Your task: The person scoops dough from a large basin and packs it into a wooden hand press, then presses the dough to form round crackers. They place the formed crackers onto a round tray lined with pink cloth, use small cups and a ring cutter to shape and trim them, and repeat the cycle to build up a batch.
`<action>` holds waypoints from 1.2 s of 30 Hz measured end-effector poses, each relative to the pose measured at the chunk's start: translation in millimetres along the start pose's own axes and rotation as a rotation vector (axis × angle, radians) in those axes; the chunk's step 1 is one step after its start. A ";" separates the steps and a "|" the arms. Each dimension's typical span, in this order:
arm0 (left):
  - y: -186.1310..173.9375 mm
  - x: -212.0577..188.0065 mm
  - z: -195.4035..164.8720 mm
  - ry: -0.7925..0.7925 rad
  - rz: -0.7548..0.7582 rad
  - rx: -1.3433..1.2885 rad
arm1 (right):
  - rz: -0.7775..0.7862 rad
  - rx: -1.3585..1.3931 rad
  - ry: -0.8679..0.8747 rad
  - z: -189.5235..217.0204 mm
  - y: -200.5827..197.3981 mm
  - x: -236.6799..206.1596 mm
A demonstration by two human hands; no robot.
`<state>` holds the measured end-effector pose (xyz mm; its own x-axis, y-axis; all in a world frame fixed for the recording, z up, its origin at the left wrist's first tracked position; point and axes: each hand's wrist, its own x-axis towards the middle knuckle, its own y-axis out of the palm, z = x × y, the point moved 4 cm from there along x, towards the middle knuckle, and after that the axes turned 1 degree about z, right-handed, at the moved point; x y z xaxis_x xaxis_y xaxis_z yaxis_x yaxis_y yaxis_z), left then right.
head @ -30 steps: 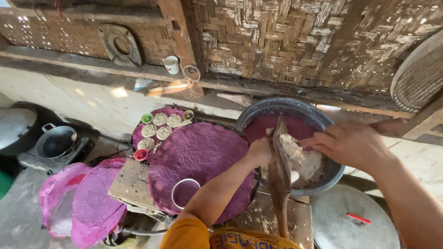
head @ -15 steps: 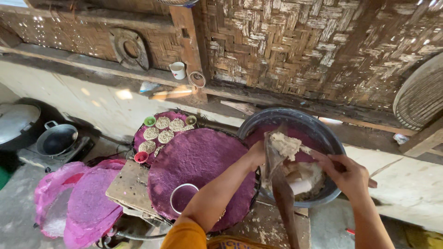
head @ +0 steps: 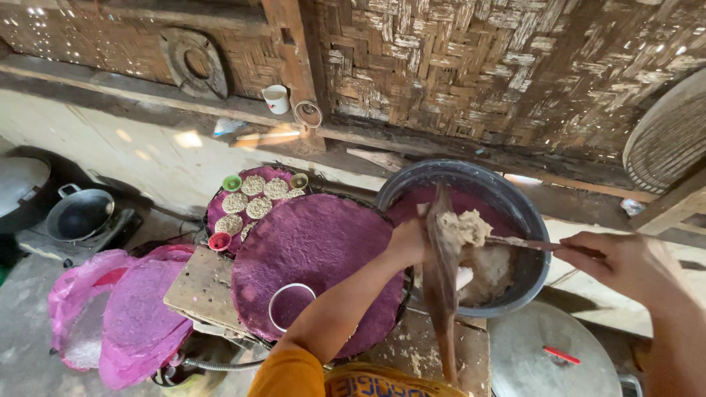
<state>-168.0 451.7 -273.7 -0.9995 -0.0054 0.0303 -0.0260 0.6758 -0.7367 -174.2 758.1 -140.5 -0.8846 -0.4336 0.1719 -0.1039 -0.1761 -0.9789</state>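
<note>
The left hand [head: 407,242] is closed around the upper part of a long wooden paddle [head: 441,287], which stands nearly upright with a lump of pale dough [head: 465,228] sitting on its broad face, just over the rim of the dark basin [head: 515,202]. The right hand [head: 621,257] pinches a thin stick [head: 526,242] whose tip touches that lump. The dough looks loosely seated, so a hard push from the stick could likely knock it off the far side, onto the big purple sheet [head: 309,250] beside the basin or onto the wooden board [head: 202,287] below. The paddle's lower end rests near the board's edge; if it slides, the load may tip.
</note>
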 end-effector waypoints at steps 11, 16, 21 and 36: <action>14.3 -15.1 -22.8 0.188 -0.007 0.068 | -0.173 -0.511 -0.673 111.7 3.5 6.7; 4.9 -5.9 -4.7 0.063 0.065 -0.013 | -0.254 -0.486 -0.700 94.5 -17.2 -6.8; -7.4 -1.7 7.6 -0.105 0.084 -0.024 | -0.450 -0.337 -0.473 43.8 -53.6 -1.3; 0.0 -22.5 -23.0 0.372 -0.192 -0.005 | -0.029 -0.389 -0.490 112.7 -11.8 22.3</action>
<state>-145.2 468.8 -258.9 -0.9025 0.1344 0.4092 -0.2100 0.6921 -0.6905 -141.4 650.9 -112.6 -0.5774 -0.8045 0.1392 -0.3640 0.1010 -0.9259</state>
